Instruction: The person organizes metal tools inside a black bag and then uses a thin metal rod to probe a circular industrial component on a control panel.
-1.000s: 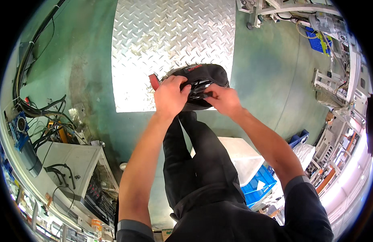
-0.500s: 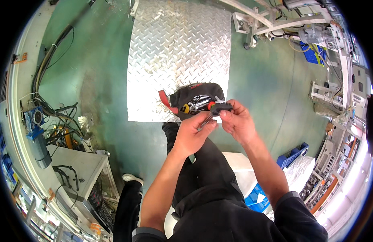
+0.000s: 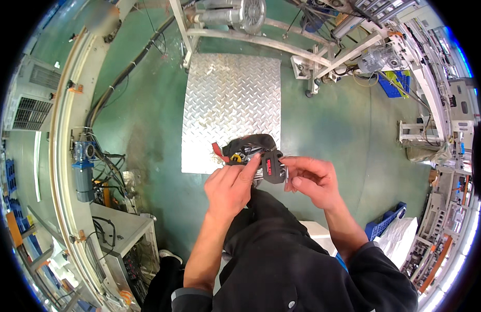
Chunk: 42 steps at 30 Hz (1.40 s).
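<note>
Between my two hands is a hex key set (image 3: 273, 170), a black plastic holder with red lettering and silver keys showing at its sides. My left hand (image 3: 227, 191) is closed on its left side, fingers wrapped about the keys. With fingertips bent in, my right hand (image 3: 314, 182) grips the set's right edge, by a silver key. Just beyond them sits a black tool bag (image 3: 255, 140) with a red strap (image 3: 218, 152). Metal tools and a round yellow item (image 3: 235, 157) show in its mouth; the hands hide its near side.
A metal tread plate (image 3: 232, 99) lies under the bag on the green floor. White machine frames with a motor (image 3: 251, 15) stand beyond it. Cables and a blue gearmotor (image 3: 83, 174) line the left. Blue crates (image 3: 387, 221) sit at right. Another person's shoe (image 3: 170, 256) shows at lower left.
The hex key set has turned so its lettered face shows upward, and my hands hold it lower, nearer my body. The view has tilted up, showing more machinery beyond the plate.
</note>
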{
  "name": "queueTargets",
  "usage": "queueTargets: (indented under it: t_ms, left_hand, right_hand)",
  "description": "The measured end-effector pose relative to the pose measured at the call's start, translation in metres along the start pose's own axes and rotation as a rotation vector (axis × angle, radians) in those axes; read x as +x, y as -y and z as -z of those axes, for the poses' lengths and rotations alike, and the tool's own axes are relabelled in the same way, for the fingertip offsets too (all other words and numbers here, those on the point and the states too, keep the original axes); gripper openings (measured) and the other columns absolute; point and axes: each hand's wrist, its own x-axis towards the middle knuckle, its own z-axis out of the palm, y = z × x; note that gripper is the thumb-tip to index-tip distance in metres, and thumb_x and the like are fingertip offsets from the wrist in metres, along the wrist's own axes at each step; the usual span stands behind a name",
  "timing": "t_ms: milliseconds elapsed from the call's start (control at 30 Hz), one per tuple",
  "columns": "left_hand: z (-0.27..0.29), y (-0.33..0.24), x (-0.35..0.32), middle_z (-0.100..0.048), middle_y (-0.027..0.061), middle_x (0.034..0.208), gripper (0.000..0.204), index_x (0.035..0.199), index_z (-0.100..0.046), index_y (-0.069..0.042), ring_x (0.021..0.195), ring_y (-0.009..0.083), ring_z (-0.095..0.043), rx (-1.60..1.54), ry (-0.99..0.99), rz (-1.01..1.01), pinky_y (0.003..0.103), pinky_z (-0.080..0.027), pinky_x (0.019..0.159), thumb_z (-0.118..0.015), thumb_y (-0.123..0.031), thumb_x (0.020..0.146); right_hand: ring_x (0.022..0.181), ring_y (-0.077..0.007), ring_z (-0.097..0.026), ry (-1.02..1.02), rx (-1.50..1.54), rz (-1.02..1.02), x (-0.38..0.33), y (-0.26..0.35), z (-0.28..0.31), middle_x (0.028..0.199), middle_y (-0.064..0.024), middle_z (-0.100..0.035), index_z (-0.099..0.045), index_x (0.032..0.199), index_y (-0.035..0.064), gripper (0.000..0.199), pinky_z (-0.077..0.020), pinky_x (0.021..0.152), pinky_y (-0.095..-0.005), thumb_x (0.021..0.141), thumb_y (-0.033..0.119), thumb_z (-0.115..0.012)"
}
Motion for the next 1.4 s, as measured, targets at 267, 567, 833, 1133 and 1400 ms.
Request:
queueTargets:
  t_ms: [267,567,833,1133,1400]
  left_hand:
    - [0.031,-0.047,0.033,-0.059,0.0024,0.069,0.043,0.115,-0.074,-0.01,0.055,0.0185,-0.054,0.127,-0.07,-0.211,0.031,-0.043,0.051,-0.075,0.002,0.074]
    - [0.032,-0.078,0.036,-0.064,0.0018,0.073,0.051,0.124,-0.071,-0.013,0.061,0.0194,-0.059,-0.12,0.098,-0.186,0.032,-0.045,0.055,-0.07,-0.001,0.074]
    - [0.032,-0.088,0.022,-0.072,0.0083,0.082,0.038,0.128,-0.068,-0.007,0.066,0.0184,-0.068,-0.666,0.43,0.13,0.03,-0.051,0.063,-0.068,-0.015,0.091]
    - [0.035,-0.095,0.03,-0.072,0.0083,0.081,0.038,0.128,-0.067,-0.002,0.07,0.0162,-0.07,-0.789,0.489,0.152,0.028,-0.053,0.065,-0.061,-0.028,0.1]
    - [0.032,-0.093,0.029,-0.073,0.0112,0.084,0.03,0.124,-0.067,0.004,0.072,0.0173,-0.07,-0.694,0.454,0.101,0.03,-0.058,0.068,-0.062,-0.009,0.097]
  right_hand:
    - [0.076,-0.0101,-0.067,-0.086,-0.087,0.24,-0.038,0.045,-0.006,0.098,-0.0076,-0.072,-0.069,0.119,-0.0034,0.036,-0.0529,0.068,-0.0238,0.084,-0.003,-0.075]
    - [0.072,-0.0145,-0.071,-0.093,0.095,0.227,-0.077,0.052,0.005,0.095,-0.0145,-0.074,-0.067,0.119,-0.0075,0.031,-0.0565,0.062,-0.0241,0.088,-0.004,-0.069]
    - [0.072,-0.0155,-0.072,-0.084,0.253,0.275,-0.089,0.062,0.001,0.095,-0.0173,-0.075,-0.066,0.119,-0.0099,0.031,-0.0562,0.061,-0.0232,0.089,-0.003,-0.068]
    - [0.077,-0.0154,-0.072,-0.042,0.161,0.363,-0.091,0.057,0.008,0.096,-0.0176,-0.075,-0.066,0.12,-0.0097,0.03,-0.0575,0.066,-0.0244,0.091,-0.002,-0.065]
    - [0.078,-0.0113,-0.07,-0.038,0.136,0.393,-0.093,0.052,0.016,0.096,-0.0128,-0.075,-0.068,0.119,-0.0068,0.028,-0.0569,0.068,-0.0239,0.091,-0.009,-0.061]
